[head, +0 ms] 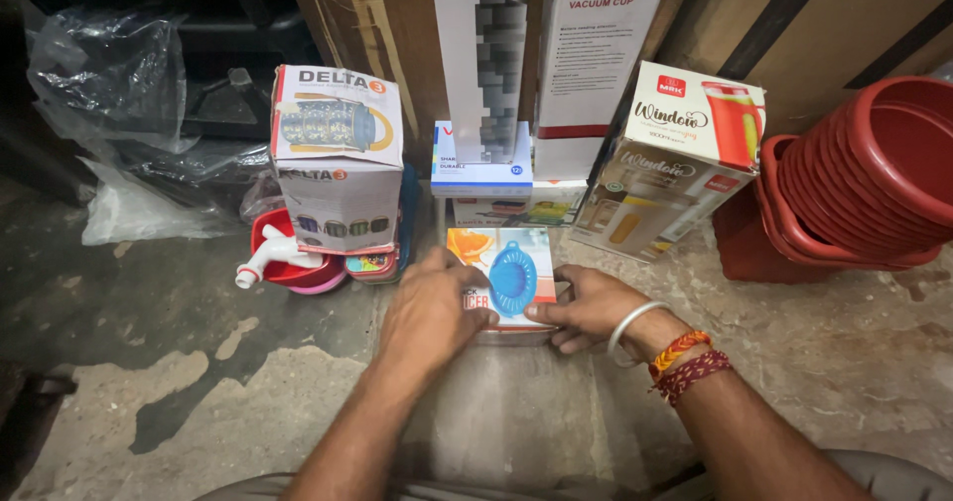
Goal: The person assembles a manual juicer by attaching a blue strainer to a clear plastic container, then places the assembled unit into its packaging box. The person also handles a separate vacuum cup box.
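Note:
A small flat box (508,273) with a picture of a blue round strainer and an orange slice lies on the concrete floor in front of me. My left hand (432,307) rests on its left side, fingers curled over the edge. My right hand (588,307) grips its right edge; the wrist carries a silver bangle and red threads. Both hands hold the box from opposite sides. Beneath the box a metallic edge shows, and I cannot tell what it belongs to.
A tall jug box (338,158) stands at the left over red and pink bowls (293,268) with a white tap. A slanted pitcher box (675,158) leans at the right beside stacked red tubs (864,173). Cartons (596,54) and plastic sheeting (109,84) line the back.

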